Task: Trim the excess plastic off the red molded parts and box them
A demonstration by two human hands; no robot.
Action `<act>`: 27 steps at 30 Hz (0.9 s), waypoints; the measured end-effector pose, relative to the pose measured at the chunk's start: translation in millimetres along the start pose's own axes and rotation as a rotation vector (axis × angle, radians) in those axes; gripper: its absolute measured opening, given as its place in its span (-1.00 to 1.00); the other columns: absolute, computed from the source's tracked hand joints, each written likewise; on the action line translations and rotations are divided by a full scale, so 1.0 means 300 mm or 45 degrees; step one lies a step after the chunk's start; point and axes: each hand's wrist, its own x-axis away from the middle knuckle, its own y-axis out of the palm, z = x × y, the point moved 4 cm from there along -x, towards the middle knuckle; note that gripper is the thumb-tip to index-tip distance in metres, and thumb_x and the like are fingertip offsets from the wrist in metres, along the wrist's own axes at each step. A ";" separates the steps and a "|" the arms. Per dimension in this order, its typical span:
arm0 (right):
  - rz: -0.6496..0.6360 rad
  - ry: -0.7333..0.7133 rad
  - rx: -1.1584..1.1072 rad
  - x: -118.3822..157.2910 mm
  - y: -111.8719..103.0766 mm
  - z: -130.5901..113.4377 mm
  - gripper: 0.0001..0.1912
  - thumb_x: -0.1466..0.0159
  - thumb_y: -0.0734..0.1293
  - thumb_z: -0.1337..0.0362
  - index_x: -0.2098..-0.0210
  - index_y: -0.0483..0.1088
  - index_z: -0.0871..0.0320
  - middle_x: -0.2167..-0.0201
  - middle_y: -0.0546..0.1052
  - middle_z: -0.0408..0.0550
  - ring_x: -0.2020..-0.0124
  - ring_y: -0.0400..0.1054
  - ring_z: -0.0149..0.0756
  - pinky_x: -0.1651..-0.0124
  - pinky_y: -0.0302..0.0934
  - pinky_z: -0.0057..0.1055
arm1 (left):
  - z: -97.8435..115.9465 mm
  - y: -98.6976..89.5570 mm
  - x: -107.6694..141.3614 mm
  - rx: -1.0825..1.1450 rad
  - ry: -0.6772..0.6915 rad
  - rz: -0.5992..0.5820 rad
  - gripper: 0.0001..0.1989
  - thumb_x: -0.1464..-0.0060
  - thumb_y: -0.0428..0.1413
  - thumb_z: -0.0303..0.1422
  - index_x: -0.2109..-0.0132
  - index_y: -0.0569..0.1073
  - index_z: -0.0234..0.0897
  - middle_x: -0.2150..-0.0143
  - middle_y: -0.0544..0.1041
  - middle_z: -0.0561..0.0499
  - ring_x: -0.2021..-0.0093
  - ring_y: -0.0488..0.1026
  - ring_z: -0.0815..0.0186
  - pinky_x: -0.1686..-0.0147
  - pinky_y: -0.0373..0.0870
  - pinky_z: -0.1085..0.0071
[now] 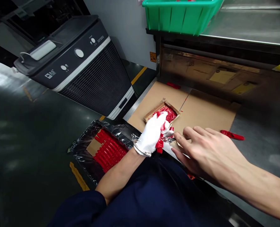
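My left hand point(151, 132), in a white glove, is closed around a red plastic part point(159, 147), whose ends stick out beside and below the fingers. My bare right hand point(196, 146) grips a pair of pliers point(170, 139). Their metal jaws reach to the red part at the left fingertips, and whether they touch it I cannot make out. An orange-red handle end point(191, 177) shows under the right palm. Just beyond the left hand, a small cardboard box point(151, 115) holds many small red scraps point(169, 114).
Flat cardboard point(201, 110) covers part of the metal bench, with a red piece point(173, 85) at its far edge and another point(232, 135) at right. At lower left, a black-lined box point(83, 157) holds rows of red parts. A green bin point(175, 19) stands above; an air cooler point(92, 75) stands left.
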 end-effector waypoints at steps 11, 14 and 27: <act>-0.031 -0.061 0.064 0.002 -0.004 -0.023 -0.87 -0.25 0.26 0.28 0.29 0.44 0.16 0.48 0.36 -0.04 0.54 0.25 -0.24 0.48 -0.30 -0.29 | -0.016 0.016 0.003 -0.117 -0.018 -0.003 -0.63 -0.25 0.03 -0.28 0.51 0.19 -0.27 0.59 0.20 0.15 0.62 0.12 0.51 0.58 0.11 0.51; -0.034 -0.084 0.104 0.013 -0.003 -0.037 -0.83 -0.19 0.25 0.41 0.24 0.43 0.18 0.47 0.37 -0.05 0.57 0.24 -0.28 0.50 -0.39 -0.27 | -0.019 0.012 0.001 -0.089 -0.029 0.081 -0.66 -0.22 0.06 -0.30 0.49 0.18 -0.26 0.58 0.20 0.15 0.61 0.18 0.50 0.54 0.19 0.51; -0.117 0.065 -0.034 0.014 0.043 -0.005 -0.78 -0.36 0.18 0.19 0.27 0.39 0.16 0.49 0.39 -0.08 0.59 0.24 -0.36 0.51 -0.40 -0.32 | -0.016 -0.001 -0.030 0.009 0.009 0.147 -0.76 -0.23 0.08 -0.25 0.36 0.28 -0.26 0.59 0.17 0.18 0.63 0.11 0.51 0.54 0.29 0.51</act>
